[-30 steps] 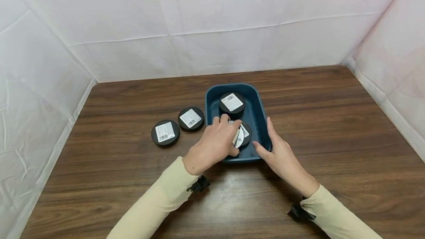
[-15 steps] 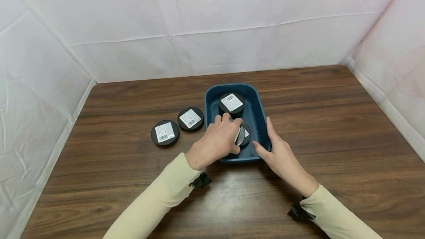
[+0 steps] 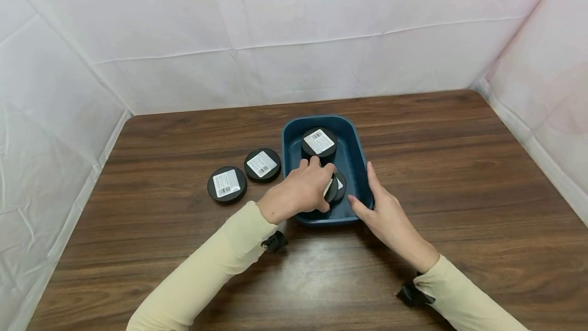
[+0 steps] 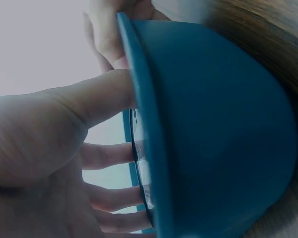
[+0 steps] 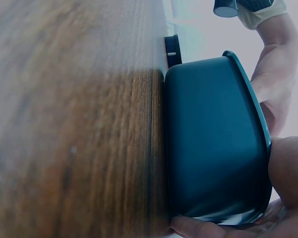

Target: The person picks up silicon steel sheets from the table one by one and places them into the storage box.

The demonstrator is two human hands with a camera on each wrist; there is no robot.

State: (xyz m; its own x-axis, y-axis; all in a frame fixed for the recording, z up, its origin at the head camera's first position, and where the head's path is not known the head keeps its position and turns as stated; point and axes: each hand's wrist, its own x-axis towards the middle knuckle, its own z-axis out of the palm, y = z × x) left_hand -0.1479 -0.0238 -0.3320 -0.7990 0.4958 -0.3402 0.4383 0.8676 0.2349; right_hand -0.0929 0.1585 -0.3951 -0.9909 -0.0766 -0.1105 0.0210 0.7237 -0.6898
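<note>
My left hand (image 3: pixel 303 188) reaches over the near left side of a blue tray (image 3: pixel 353 167). Its thumb and fingers grip a flat, round black disc (image 3: pixel 332 190) with a white label, mostly covered by the hand. Another labelled black disc (image 3: pixel 341 186) shows just to its right in the tray. In the left wrist view, the fingers (image 4: pixel 109 198) curl around the disc behind the tray's rim (image 4: pixel 144 109). My right hand (image 3: pixel 390 218) holds the tray's near right corner, thumb over the rim and fingers along the outer wall.
A thick black disc or stack (image 3: pixel 319 142) with a white label sits at the tray's far end. Two labelled black discs, one nearer (image 3: pixel 227 185) and one farther (image 3: pixel 262 165), lie left of the tray on the wooden table (image 3: pixel 441 157). White sheeting (image 3: pixel 294 29) hangs behind.
The disc in my left hand has changed tilt: its pale face has turned dark. The left forearm has shifted slightly, while my right hand stays on the tray.
</note>
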